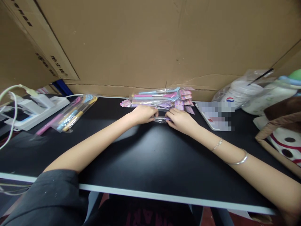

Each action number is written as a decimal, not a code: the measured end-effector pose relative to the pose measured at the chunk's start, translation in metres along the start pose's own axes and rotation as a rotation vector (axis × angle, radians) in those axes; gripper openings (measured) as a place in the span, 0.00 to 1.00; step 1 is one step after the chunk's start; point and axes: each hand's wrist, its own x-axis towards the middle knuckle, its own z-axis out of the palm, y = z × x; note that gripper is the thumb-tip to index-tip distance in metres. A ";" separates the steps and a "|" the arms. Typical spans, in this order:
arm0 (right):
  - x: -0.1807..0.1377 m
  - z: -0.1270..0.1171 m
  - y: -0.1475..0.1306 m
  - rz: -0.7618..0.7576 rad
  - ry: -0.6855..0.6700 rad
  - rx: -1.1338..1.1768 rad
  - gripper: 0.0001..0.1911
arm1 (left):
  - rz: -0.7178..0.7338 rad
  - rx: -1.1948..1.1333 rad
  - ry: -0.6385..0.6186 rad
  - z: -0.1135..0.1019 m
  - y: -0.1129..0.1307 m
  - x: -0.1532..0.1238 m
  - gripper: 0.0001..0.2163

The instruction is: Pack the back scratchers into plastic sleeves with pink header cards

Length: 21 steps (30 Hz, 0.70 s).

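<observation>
My left hand (143,114) and my right hand (180,120) are closed on the two ends of one slim purple-and-silver back scratcher (161,118) in a clear plastic sleeve. It lies crosswise between them, low over the black table (150,163). Fingers cover both of its ends. Just behind the hands is a pile of wrapped back scratchers (155,96) in pink, blue and purple, with pink printed cards (187,95) at the right end. Further left lie several more wrapped back scratchers (76,114) in pink, blue and yellow, with claw-shaped heads.
A white power strip (44,113) with plugs and cables stands at the left. To the right are a phone (209,116), a white cup (241,92) with a straw in a plastic bag, and a bag with a brown strap (279,117). A cardboard wall (150,40) closes off the back.
</observation>
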 end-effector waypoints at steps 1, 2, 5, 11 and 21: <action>0.000 0.001 -0.003 0.003 0.011 -0.030 0.07 | 0.006 0.016 0.009 0.002 0.001 0.001 0.10; -0.001 0.003 -0.006 0.007 0.026 -0.058 0.07 | 0.016 0.031 0.015 0.004 0.002 0.001 0.10; -0.002 0.005 -0.015 0.018 0.103 -0.145 0.06 | 0.051 0.074 0.019 0.007 0.004 0.002 0.11; -0.004 -0.009 -0.031 -0.202 0.448 -0.235 0.12 | 0.083 0.091 -0.004 0.010 0.002 0.000 0.10; -0.008 -0.003 -0.046 -0.536 0.368 -0.004 0.12 | 0.004 0.124 0.110 -0.021 -0.009 -0.008 0.10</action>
